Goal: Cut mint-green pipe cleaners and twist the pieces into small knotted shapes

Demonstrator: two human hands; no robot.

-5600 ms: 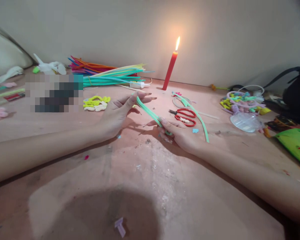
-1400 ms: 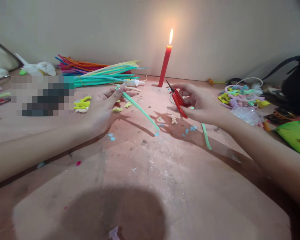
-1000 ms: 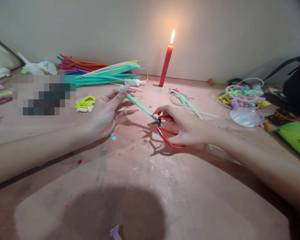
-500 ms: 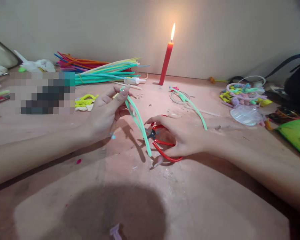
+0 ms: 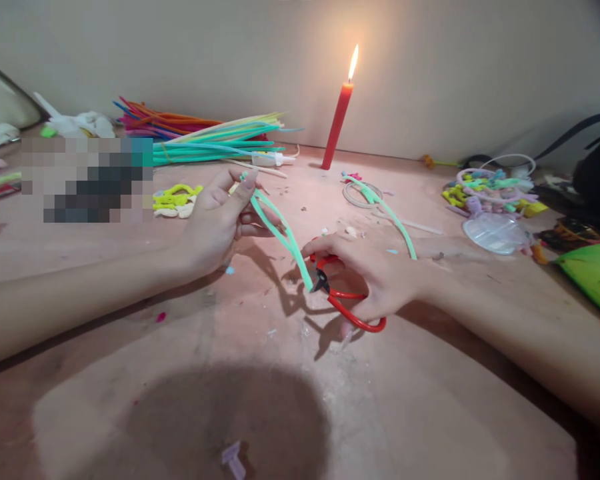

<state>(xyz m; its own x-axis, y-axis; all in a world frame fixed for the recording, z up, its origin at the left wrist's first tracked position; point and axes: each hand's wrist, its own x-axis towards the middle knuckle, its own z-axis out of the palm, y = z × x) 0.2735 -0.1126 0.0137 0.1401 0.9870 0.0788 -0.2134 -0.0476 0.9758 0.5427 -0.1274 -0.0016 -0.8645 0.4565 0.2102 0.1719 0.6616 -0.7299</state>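
My left hand [image 5: 215, 223] pinches the upper end of a light green plastic tube [image 5: 280, 233] between thumb and fingers. The tube slants down to the right and ends at the blades of a pair of red-handled scissors [image 5: 347, 303]. My right hand [image 5: 375, 273] is wrapped round the scissor handles, and the dark blades meet the tube's lower end just above the pink table top [image 5: 280, 373].
A lit red candle [image 5: 338, 123] stands at the back against the wall. A bundle of coloured tubes [image 5: 215, 140] lies at the back left. Another green tube [image 5: 390, 217] and a ring lie behind my right hand. Small coloured pieces [image 5: 490, 193] and a green packet [image 5: 593, 277] sit at the right.
My right hand picked up the scissors and brought them to the tube's lower end. The left hand swung the tube steeper, then slightly up again. Cut bits lie on the table.
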